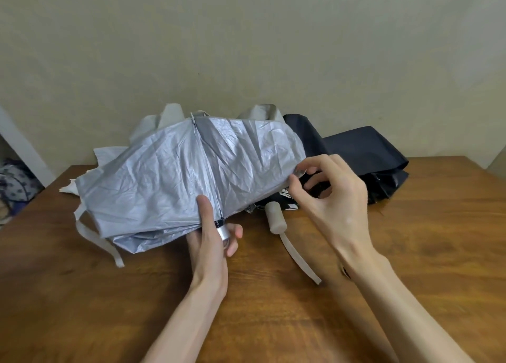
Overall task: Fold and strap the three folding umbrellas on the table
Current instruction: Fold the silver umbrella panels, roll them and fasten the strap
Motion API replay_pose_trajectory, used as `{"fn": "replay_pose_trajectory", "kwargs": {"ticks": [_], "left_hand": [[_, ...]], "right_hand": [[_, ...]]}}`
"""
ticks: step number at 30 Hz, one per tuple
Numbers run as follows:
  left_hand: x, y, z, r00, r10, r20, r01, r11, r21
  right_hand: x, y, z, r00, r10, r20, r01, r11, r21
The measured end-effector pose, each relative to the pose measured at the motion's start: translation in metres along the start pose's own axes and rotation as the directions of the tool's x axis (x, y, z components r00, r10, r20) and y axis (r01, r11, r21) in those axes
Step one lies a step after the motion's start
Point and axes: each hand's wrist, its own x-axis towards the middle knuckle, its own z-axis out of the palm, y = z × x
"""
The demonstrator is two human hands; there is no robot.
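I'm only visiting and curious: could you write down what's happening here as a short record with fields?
Setting: wooden table
Left hand: grips the silver umbrella at its metal end
Right hand: fingers pinch that umbrella's canopy edge
Behind: dark umbrella, lying loose
Between the hands: beige handle with strap, on the table
Strapped so far: none that shows

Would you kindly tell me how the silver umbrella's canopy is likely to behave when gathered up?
The silver canopy is creased and sagging, so probably floppy and light. Its sheen suggests slick cloth that may slip from the pinch of the right hand. The rib along its middle likely stays stiff.
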Motion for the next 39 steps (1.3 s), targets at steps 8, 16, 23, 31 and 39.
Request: {"fn": "replay_pose_trajectory", "kwargs": {"ticks": [8, 16, 23, 31, 39], "left_hand": [[-0.002, -0.004, -0.003, 0.997, 0.029, 0.066, -0.030, 0.999, 0.017], [-0.003, -0.005, -0.003, 0.995, 0.036, 0.098, -0.039, 0.999, 0.019], [-0.009, -0.004, -0.002, 0.995, 0.021, 0.094, -0.025, 0.999, 0.040], [-0.013, -0.002, 0.002, 0.998, 0.009, 0.061, -0.010, 1.000, 0.020], [-0.016, 0.001, 0.004, 0.999, 0.002, 0.041, -0.002, 1.000, -0.006]], "right_hand": [[-0.016, -0.001, 0.004, 0.961, 0.276, -0.009, -0.269, 0.942, 0.199], [-0.021, -0.002, -0.003, 0.959, 0.283, -0.030, -0.263, 0.921, 0.288], [-0.026, 0.000, 0.000, 0.976, 0.209, -0.061, -0.202, 0.974, 0.100], [-0.033, 0.003, 0.002, 0.978, 0.073, -0.194, -0.089, 0.993, -0.074], [-0.036, -0.003, 0.001, 0.972, 0.001, -0.233, 0.017, 0.997, 0.073]]}}
